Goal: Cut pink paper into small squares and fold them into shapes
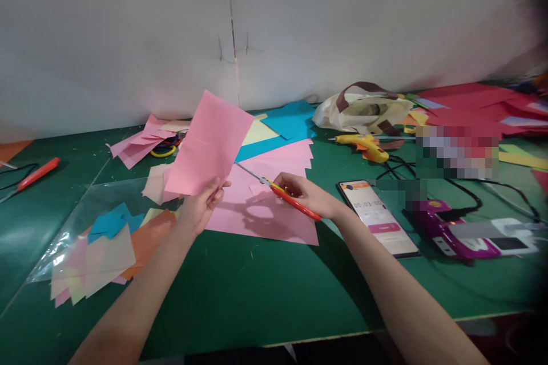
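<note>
Pink rectangular sheet of paper [209, 145] is raised above the green table [240, 296], grasped near its lower edge by the left hand [203, 205], with the thumb on its front face. The right hand [310, 191] grips metal scissors with red and yellow handles [295, 204]; their tip is at the right edge of this sheet, but I cannot tell if it touches. Beneath the scissors, larger pink paper [231, 219] lies on the table. To the right rests a black phone with lit screen [377, 217]; to the left, small coloured paper pieces [110, 262].
</note>
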`<action>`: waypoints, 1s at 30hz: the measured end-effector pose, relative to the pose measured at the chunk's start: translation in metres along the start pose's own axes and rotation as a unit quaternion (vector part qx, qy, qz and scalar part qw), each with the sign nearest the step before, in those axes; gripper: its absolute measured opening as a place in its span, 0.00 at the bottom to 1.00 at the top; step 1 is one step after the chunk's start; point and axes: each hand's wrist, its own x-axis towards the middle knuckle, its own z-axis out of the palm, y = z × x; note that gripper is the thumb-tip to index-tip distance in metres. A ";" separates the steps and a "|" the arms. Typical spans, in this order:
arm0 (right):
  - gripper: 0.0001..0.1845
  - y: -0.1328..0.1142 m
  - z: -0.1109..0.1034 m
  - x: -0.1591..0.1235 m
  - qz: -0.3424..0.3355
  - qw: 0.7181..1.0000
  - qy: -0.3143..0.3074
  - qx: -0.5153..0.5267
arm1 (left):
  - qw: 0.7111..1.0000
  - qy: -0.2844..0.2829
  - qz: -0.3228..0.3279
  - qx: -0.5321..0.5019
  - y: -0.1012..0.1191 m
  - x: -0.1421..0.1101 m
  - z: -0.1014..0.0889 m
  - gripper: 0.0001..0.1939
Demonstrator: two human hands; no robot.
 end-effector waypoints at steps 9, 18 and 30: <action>0.15 -0.002 0.001 -0.002 0.002 0.999 0.006 -0.033 | 0.997 0.017 -0.052 -0.059 0.005 0.002 0.004 0.06; 0.15 -0.001 0.003 0.000 0.010 0.999 0.048 -0.013 | 0.997 0.008 0.012 0.075 0.000 -0.003 0.006 0.08; 0.15 -0.001 0.002 0.000 0.018 0.999 0.027 -0.001 | 0.987 0.003 0.020 0.157 -0.002 -0.004 0.004 0.11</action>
